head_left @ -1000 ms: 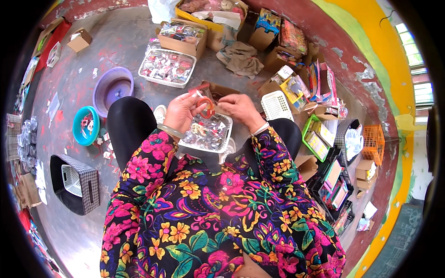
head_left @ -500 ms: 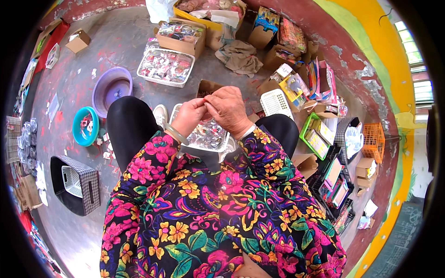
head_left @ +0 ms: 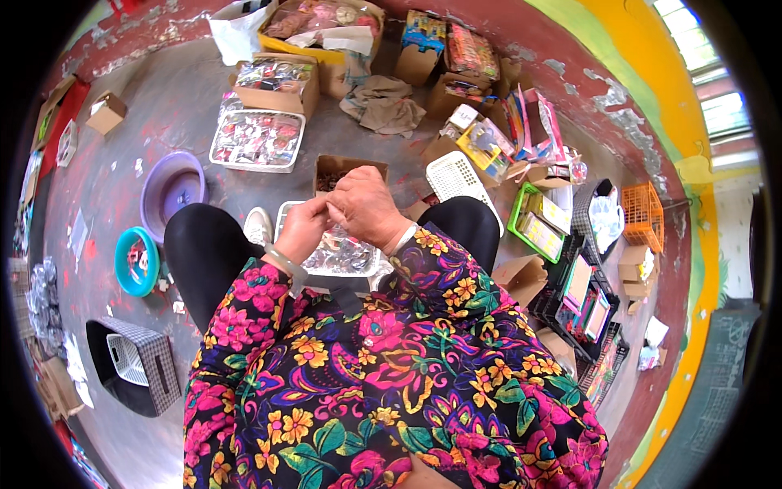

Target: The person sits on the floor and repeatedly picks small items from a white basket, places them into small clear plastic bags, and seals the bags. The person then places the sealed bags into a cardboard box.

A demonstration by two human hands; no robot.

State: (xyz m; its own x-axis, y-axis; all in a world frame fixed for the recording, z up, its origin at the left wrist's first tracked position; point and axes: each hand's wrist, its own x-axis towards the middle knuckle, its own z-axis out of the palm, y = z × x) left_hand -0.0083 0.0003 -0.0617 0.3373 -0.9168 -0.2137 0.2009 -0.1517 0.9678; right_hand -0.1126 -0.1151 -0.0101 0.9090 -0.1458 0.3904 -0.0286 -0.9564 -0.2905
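My left hand and my right hand meet fingertip to fingertip between my knees. Both have thumb and fingers pinched together, and whatever lies in the pinch is too small or hidden to make out. Just below them sits a white plastic basket filled with small shiny clear packets, partly covered by my hands and sleeves. Beyond my fingers stands an open cardboard box with small dark brown pieces inside, its near part hidden by my right hand.
On the left floor are a purple basin, a teal basin and a checked storage bin. Ahead stands another white basket of packets. A tilted white basket, a green tray and black crates line the right.
The whole view has shifted, so the floor items appear farther left and mostly lower. My hands stay pinched together above the basket, with only a slight change in finger position.
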